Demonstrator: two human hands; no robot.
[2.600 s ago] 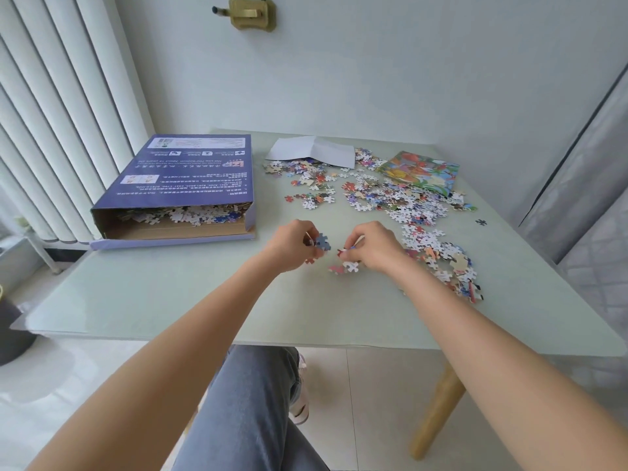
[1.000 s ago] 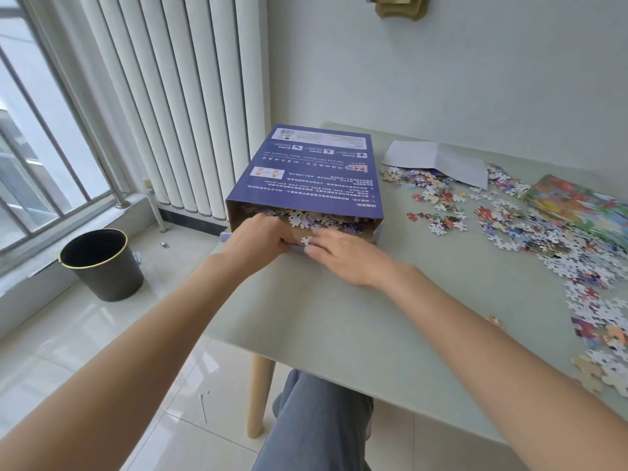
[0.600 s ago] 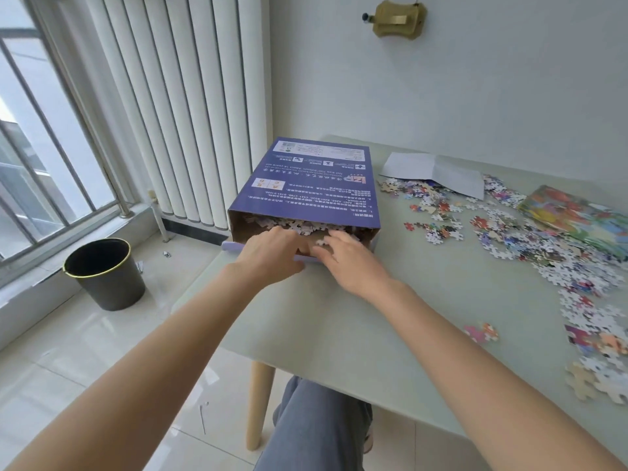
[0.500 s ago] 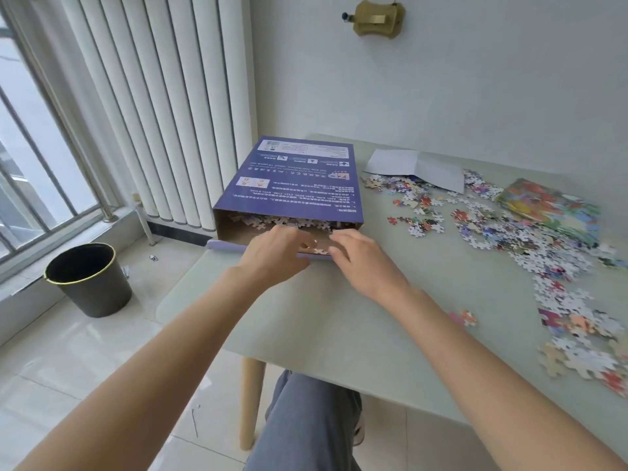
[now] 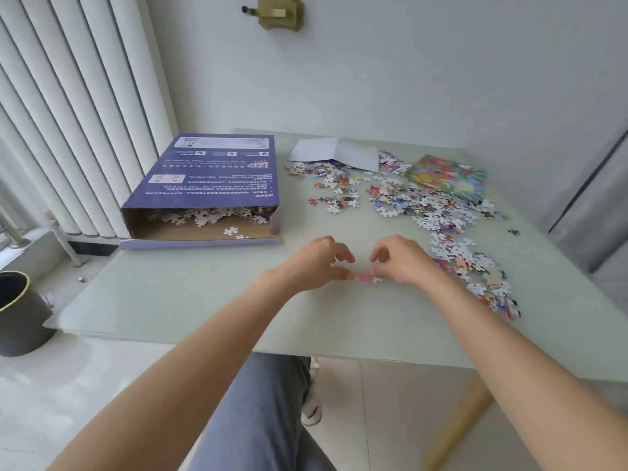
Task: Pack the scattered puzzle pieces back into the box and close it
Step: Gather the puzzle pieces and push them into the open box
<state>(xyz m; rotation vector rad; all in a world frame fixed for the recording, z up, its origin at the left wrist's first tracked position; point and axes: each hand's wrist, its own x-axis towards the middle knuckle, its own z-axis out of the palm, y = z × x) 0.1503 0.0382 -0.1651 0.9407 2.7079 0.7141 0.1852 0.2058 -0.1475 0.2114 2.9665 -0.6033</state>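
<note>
- Puzzle box (image 5: 207, 171), purple and printed, lay flat at the left of the tabletop (image 5: 210, 300), its near end open and loose pieces showing inside.
- Just beside its open mouth, toward the middle, the left hand (image 5: 314, 265) hovered low, thumb and curled fingers (image 5: 343, 253) closing on a small pink cluster of pieces (image 5: 366, 277).
- The right hand (image 5: 402, 263) met it from the other side, its fingers (image 5: 379, 254) bent in and pinching the same cluster, so both hands seemed to be gathering one little heap.
- The step in hand looked like scooping up a handful; the next move would call for lifting it without dropping any and carrying it left into the open box.
- Most of the job appeared undone: scattered puzzle pieces (image 5: 418, 202) spread over the right half, with a second drift (image 5: 475, 270) near the right wrist.
- A white folded sheet (image 5: 334, 153) lay at the back, and a colourful picture card (image 5: 448, 176) further right.
- The tabletop was pale green and glossy, on wooden legs.
- Around it: white vertical blinds (image 5: 68, 96) and a dark bin (image 5: 17, 311) on the tiled floor at left, a brass wall fitting (image 5: 278, 11) above, and grey curtain at right.
</note>
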